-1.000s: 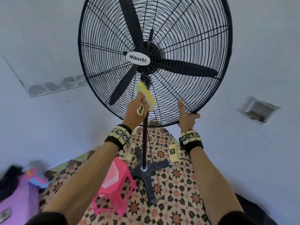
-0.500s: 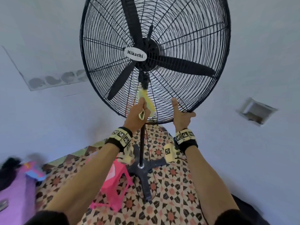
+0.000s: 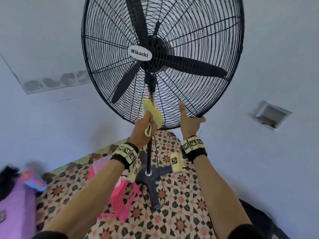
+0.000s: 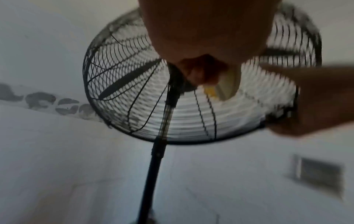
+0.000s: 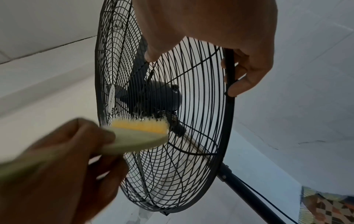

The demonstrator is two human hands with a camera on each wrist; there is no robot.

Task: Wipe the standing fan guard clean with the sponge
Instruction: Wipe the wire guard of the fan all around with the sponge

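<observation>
Pale walls behind, patterned tile floor (image 3: pixel 181 213) below, and the black fan guard (image 3: pixel 224 49) fills the view on its pole (image 3: pixel 148 152). The left hand (image 3: pixel 141 130) grips a yellow-bristled brush (image 3: pixel 153 112), no sponge here, bristles against the guard's lower wires near the pole. The right hand (image 3: pixel 189 125) curls its fingers (image 5: pixel 247 72) round the bottom rim, thumb up. A pink stool (image 3: pixel 120 200) sits beneath.

Black wire fan guard (image 3: pixel 198 31), round, upright on pole, white "Mikachi" badge at hub. Yellow-bristled, pale-handled sponge (image 3: pixel 153 114) pressed against guard's lower wires, below hub.
</observation>
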